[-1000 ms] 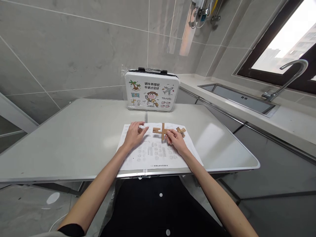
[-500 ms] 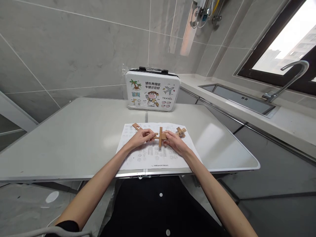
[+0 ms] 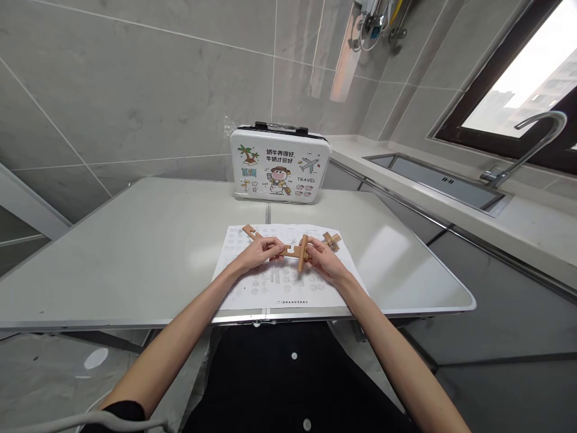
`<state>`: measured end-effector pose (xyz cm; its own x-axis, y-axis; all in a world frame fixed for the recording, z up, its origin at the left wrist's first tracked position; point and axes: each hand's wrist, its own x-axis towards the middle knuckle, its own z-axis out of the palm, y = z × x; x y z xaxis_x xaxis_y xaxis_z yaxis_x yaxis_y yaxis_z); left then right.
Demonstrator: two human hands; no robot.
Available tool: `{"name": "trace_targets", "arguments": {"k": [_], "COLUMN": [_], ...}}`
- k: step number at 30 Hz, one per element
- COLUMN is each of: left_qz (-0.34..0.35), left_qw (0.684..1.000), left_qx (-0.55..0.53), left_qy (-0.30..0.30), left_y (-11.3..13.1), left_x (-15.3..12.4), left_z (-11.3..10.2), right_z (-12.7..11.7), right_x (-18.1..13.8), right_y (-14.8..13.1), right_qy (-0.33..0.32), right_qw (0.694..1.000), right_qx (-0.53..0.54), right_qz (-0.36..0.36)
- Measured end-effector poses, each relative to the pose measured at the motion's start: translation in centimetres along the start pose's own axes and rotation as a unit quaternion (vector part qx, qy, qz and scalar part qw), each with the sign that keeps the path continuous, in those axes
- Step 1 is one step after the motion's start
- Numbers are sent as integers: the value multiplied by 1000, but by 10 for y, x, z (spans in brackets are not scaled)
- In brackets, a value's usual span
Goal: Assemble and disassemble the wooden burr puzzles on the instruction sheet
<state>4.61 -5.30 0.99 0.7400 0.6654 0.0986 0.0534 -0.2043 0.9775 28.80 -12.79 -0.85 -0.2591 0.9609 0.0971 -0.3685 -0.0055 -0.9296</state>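
Note:
Both hands hold a small wooden puzzle assembly [image 3: 295, 250] just above a printed instruction sheet [image 3: 288, 282] on the white table [image 3: 135, 252]. My left hand [image 3: 259, 252] pinches the left end of its notched horizontal bar. My right hand [image 3: 323, 257] grips the upright cross stick [image 3: 303, 252] from the right, fingers closed. One loose wooden piece [image 3: 249, 230] lies on the sheet's far left corner. Another small joined wooden piece [image 3: 332, 240] lies just beyond my right hand.
A white cartoon-printed carry case [image 3: 278, 163] stands at the table's far edge against the tiled wall. To the right, across a gap, a counter holds a sink [image 3: 433, 177] and a curved tap [image 3: 525, 147] under a window.
My left hand left the loose piece at the sheet's far left corner and took hold of the bar. The cross stick has shifted right along the bar and tilted.

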Motion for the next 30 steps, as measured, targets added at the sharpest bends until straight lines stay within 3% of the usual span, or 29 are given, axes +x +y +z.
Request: {"name": "trace_targets", "arguments": {"k": [4,16,30], "left_qz": [-4,7,3], "left_qw": [1000,999,999], "left_qx": [-6,-22,-17], "left_qy": [-1,31,41], "left_y": [-2,0,0], "left_x": [1,1,2], "left_z": [1,-1,2], "right_z": [-1,1,-1], "right_x": [1,-7,-6], "right_y": [1,-11,-5], "right_qy": [-2,-88,-30], "right_qw": [1000,994,998], "right_qx": [-2,-9,-49], "right_qz": [3,64,31]}}
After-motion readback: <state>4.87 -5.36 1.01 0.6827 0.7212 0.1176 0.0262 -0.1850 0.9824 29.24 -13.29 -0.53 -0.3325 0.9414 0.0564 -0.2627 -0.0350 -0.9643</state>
